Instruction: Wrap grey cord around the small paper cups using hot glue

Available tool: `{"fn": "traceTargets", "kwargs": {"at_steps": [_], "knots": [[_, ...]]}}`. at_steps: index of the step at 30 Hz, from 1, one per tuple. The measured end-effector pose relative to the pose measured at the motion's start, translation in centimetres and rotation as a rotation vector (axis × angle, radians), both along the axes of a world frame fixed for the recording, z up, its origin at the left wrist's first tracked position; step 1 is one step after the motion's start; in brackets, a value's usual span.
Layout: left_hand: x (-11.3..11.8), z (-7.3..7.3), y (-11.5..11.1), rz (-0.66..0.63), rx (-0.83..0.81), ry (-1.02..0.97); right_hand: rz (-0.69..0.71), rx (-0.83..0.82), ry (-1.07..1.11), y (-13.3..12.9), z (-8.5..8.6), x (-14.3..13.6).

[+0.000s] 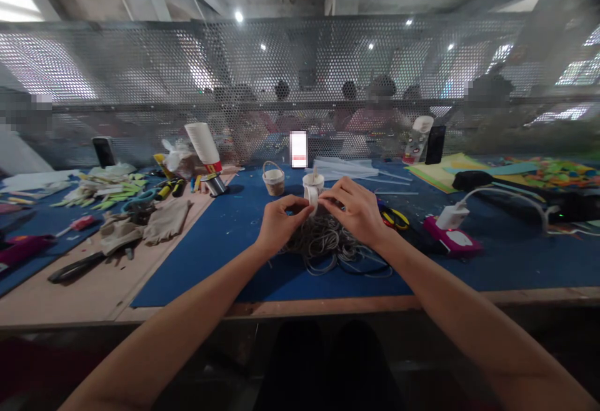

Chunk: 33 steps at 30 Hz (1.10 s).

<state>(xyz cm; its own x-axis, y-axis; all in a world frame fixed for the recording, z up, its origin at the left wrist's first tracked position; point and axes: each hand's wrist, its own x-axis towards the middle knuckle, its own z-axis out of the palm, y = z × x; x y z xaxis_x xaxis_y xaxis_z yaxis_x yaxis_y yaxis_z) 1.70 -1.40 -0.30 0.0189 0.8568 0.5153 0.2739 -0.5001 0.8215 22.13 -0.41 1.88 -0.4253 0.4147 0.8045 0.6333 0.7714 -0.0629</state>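
My left hand (284,215) pinches the lower left side of a curved white strip (313,197), thumb and forefinger together. My right hand (351,207) is closed too, its fingertips pinched at the strip's right side. Just behind the strip stands a small white cup (313,180) with something tan upright in it. To its left is a small basket (273,182) with a thin arched handle and a pale rim. Beneath both hands lies a tangled heap of grey cord (328,242), partly hidden by my fingers.
A phone (299,148) stands upright at the back. Yellow-handled scissors (395,218) and a magenta box with a white plug (452,236) lie right. Stacked paper cups (204,142), cloth gloves (166,222) and green scraps (100,189) are left. Perforated metal screen (300,61) behind.
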Motion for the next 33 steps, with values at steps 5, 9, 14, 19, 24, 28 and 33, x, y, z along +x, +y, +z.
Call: {"fn": "traceTargets", "kwargs": {"at_steps": [5,9,14,19,24,28,33], "knots": [[-0.12,-0.27,0.15,-0.004,0.048,0.042,0.000,-0.015,0.023,0.13,-0.01,0.06],[-0.03,-0.17,0.08,0.004,0.055,0.042,-0.006,-0.018,0.032,0.11,0.05,0.09],[0.03,0.09,-0.10,-0.003,0.060,0.062,-0.018,-0.032,0.042,0.17,0.02,0.13],[-0.01,0.09,-0.13,-0.021,0.074,0.088,-0.023,-0.022,0.047,0.26,0.04,0.17],[-0.05,0.20,-0.18,-0.033,0.074,0.122,-0.021,0.006,0.047,0.41,0.12,0.23],[-0.04,0.41,-0.28,-0.035,0.088,0.148,-0.025,0.021,0.053,0.52,0.07,0.28],[-0.01,0.44,-0.27,-0.037,0.090,0.151,-0.035,0.018,0.057,0.52,0.06,0.33]]}}
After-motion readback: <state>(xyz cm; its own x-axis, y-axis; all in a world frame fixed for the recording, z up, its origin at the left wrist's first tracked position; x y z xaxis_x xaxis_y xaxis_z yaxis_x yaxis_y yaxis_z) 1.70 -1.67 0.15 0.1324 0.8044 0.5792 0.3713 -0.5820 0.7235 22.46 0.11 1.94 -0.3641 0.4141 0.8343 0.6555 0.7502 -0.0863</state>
